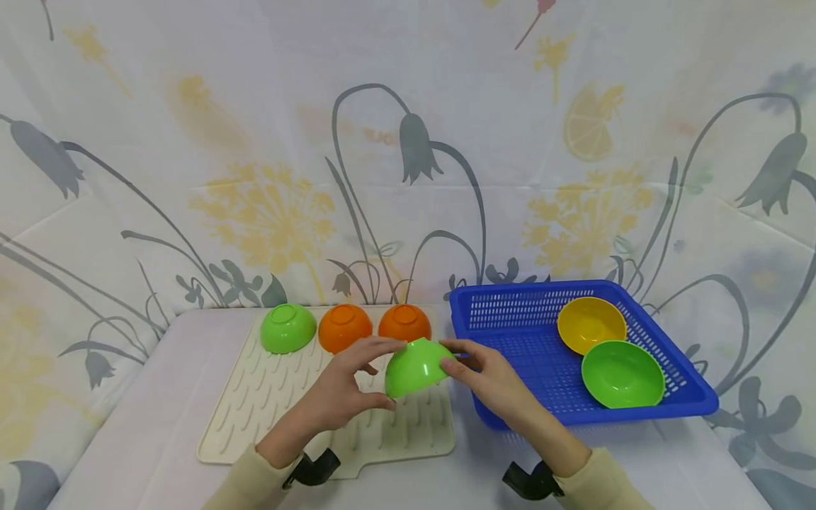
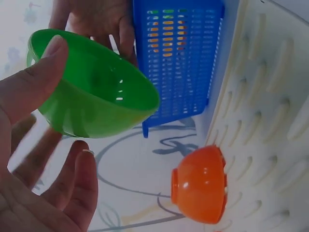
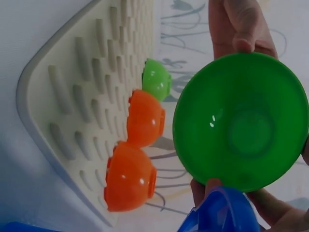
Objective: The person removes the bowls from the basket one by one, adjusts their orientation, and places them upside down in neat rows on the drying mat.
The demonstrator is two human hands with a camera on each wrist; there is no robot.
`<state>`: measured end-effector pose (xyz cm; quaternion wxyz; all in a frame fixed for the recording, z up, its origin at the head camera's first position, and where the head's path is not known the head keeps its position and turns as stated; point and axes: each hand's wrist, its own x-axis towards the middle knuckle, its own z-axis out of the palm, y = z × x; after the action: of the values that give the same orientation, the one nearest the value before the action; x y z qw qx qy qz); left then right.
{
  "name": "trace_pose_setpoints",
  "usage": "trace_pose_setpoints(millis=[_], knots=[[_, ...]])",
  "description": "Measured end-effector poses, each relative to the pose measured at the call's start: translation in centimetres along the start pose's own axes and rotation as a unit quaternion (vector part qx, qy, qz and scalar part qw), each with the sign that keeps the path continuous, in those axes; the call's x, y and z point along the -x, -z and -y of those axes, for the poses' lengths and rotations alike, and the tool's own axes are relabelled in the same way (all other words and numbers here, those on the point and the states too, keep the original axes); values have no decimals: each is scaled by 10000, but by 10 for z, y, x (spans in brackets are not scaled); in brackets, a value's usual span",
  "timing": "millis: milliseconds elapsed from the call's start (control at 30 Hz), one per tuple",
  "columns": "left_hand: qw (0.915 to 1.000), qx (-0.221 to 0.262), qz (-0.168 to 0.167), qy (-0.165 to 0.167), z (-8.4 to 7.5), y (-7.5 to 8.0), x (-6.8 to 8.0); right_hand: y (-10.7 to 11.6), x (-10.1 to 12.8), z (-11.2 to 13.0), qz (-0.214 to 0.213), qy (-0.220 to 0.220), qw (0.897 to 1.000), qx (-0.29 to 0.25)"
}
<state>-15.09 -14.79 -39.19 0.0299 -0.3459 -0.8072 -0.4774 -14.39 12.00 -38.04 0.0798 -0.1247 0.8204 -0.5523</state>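
Observation:
Between both hands a light green bowl (image 1: 416, 368) is held tilted above the ridged cream drying mat (image 1: 331, 446), its hollow turned downward in the head view. The left hand (image 1: 347, 386) has its thumb at the rim and its fingers reaching over the outside; in the left wrist view the thumb lies on the rim of the bowl (image 2: 96, 116). On the opposite side the right hand (image 1: 494, 375) pinches the rim between thumb and fingers. Seen from the right wrist, the inside of the bowl (image 3: 241, 121) faces the camera, and part of the right hand is hidden.
Upside down along the mat's back edge stand a green bowl (image 1: 288, 329) and two orange bowls, one left (image 1: 345, 329) and one right (image 1: 405, 322). On the right, a blue basket (image 1: 510, 347) contains a yellow bowl (image 1: 589, 326) and another green bowl (image 1: 623, 374). A patterned curtain (image 1: 408, 234) hangs behind.

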Motion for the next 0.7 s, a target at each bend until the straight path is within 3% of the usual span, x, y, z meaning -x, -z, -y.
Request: trace_pose_setpoints(millis=[167, 367, 467, 700], knots=[[9933, 800, -61, 837, 3, -2, 0, 6, 1, -4, 332, 102, 9983, -463], [9690, 1815, 144, 1668, 10, -10, 0, 10, 0, -9, 614, 202, 9932, -969], [9619, 2065, 272, 1770, 11, -12, 0, 10, -1, -11, 700, 231, 9906, -1151], [9580, 2422, 456, 1466, 7, -11, 1, 7, -3, -12, 737, 441, 9852, -1487]])
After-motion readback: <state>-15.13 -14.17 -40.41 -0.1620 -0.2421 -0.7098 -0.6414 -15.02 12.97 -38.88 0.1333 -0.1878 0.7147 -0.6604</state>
